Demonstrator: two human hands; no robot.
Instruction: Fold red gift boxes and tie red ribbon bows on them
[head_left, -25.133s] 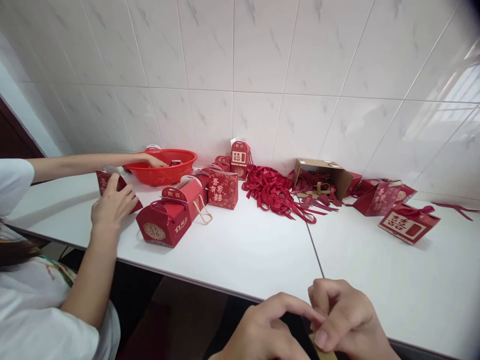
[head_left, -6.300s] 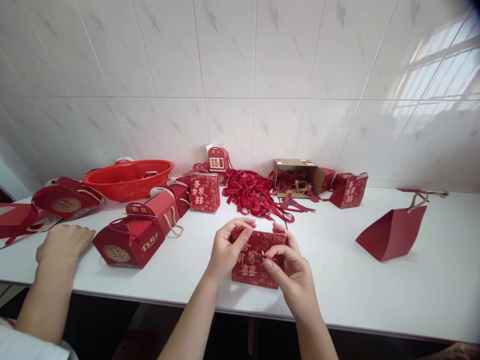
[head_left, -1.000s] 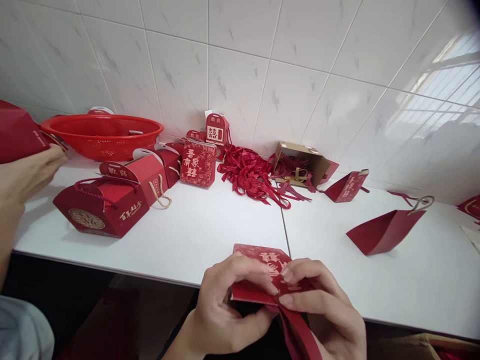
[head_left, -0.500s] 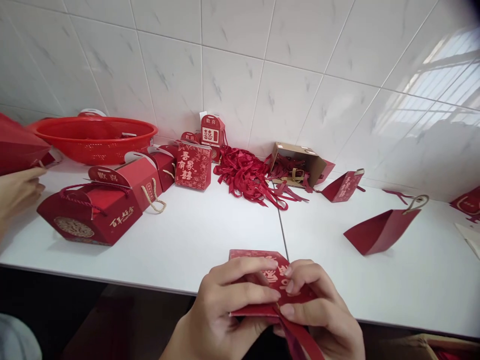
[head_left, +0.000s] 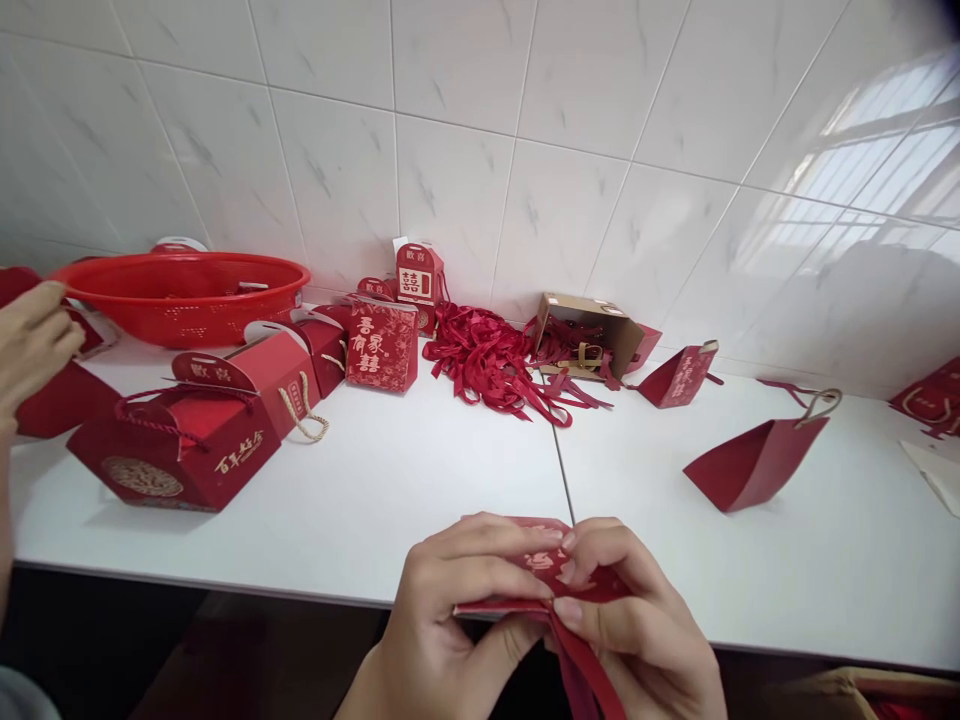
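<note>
Low at the front of the table, both my hands are closed around a folded red paper gift box with pale printed characters. My left hand grips its left side, fingers across the top and thumb underneath. My right hand pinches a dark red ribbon against the box's edge, and the ribbon hangs down between my hands. The fingers hide much of the box.
Finished red boxes stand left by a red plastic basket. A ribbon heap lies near an open carton. Two wedge-shaped red boxes stand right. At far left is another person's hand by a red box.
The other person's red box at far left has come down, and their hand is now above it. My hands keep their hold, fingers shifting slightly. The view has tilted a little.
</note>
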